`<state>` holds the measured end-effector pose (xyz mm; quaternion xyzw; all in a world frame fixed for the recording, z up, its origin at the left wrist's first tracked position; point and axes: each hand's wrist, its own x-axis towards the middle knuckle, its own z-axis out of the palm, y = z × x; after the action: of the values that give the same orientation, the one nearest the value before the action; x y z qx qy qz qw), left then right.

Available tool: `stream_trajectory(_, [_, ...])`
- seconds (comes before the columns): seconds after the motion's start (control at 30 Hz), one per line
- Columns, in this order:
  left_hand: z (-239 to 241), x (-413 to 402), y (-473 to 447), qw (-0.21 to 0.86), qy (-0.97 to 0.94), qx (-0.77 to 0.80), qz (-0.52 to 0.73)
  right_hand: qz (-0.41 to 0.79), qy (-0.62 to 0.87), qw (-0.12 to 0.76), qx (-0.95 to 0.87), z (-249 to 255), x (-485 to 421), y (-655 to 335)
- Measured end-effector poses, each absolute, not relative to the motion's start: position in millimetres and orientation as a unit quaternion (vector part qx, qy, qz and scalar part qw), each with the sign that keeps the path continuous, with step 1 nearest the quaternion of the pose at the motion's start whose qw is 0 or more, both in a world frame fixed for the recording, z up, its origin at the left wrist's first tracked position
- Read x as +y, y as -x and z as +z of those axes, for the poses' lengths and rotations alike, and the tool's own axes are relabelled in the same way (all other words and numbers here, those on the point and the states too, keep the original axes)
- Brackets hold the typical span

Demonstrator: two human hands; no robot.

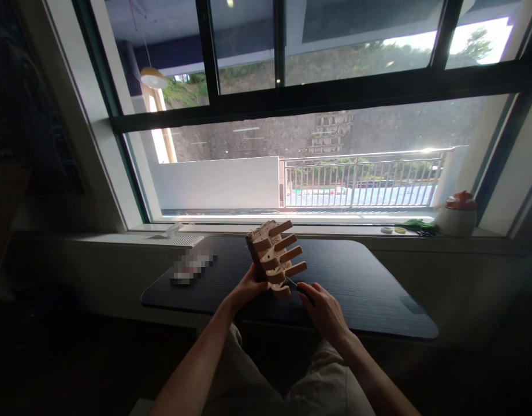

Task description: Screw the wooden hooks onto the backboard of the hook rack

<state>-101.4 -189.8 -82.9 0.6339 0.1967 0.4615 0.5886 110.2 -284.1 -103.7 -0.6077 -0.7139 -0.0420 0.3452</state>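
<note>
Trousered legs (252,378) lie nearest, at 6 o'clock. Near 9 o'clock on the dark counter (378,289) is a pixelated patch (190,268), unreadable. The left grip (252,284) is clamped on the lower left of a wooden assembly (272,254) at the view's centre, its four pegs pointing towards 2 o'clock; a firm hold, fingers clear of the tool's line, seems wise. The slim tool (308,296), probably a screwdriver, slants from 4 towards 10 o'clock, its tip near the lowest peg; contact is too small to confirm. The right grip (323,303) is wrapped around its handle: straight, light pressure should limit slipping.
</note>
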Motion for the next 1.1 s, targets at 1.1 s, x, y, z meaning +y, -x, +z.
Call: stream_trajectory(1.1, [-75.5, -194.8, 108.7, 0.535, -0.684, 0.223, 0.443, -0.081, 0.634, 0.289, -0.713, -90.2, -280.9, -100.9])
